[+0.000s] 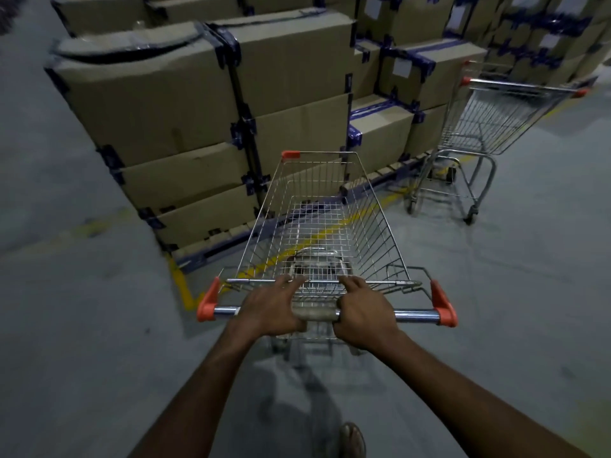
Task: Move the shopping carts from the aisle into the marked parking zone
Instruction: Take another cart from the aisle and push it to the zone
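two carts are in view. the nearer cart stands directly in front of the person. its basket is empty, and its front end points at a stack of cardboard boxes and sits above a yellow line painted on the floor. the second cart stands further to the right, close to the boxes and well apart from the nearer one. nobody touches it.

both hands grasp the handle of the nearer cart. the left hand is curled over the padded middle part, with its fingers reaching toward the back rim of the basket. the right hand is wrapped round the bar just beside it.

i judge that this cart is being steered toward the parking zone. the yellow line is probably its border, but i cannot tell this for sure.

several things could go wrong from here. a straight push would drive the front end into the lower boxes or the pallet edge under them. the hands sit close together at the middle of the handle, which gives little leverage for turning, so the cart may swing wider than wanted. a wide turn to the right could knock the second cart, and being free it would roll out of place. the foot in a sandal is close behind the rear wheels, so a sudden pull backward could catch it.
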`<action>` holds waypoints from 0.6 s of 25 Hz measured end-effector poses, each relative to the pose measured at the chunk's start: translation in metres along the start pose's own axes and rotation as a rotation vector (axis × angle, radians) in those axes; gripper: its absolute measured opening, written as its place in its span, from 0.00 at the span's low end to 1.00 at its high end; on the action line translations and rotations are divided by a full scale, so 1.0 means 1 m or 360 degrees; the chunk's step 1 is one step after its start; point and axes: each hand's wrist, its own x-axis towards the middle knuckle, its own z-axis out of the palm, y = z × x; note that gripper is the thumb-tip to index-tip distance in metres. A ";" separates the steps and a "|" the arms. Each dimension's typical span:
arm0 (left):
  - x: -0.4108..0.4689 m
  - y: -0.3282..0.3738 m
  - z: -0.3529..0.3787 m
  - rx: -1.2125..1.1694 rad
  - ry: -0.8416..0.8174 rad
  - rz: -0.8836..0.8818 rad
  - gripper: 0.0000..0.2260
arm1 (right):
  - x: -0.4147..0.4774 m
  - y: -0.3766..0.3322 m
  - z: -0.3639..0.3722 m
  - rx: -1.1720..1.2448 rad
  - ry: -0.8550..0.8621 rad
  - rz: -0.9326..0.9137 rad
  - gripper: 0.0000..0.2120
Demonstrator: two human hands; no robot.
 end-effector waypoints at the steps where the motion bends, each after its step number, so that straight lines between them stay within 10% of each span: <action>1: -0.015 -0.004 0.005 0.0018 0.0017 -0.0020 0.47 | -0.007 -0.011 0.004 -0.0007 0.0011 -0.0012 0.16; 15: -0.210 -0.064 0.064 -0.0137 0.0418 -0.0138 0.26 | -0.098 -0.130 0.041 0.0050 0.0197 -0.0709 0.28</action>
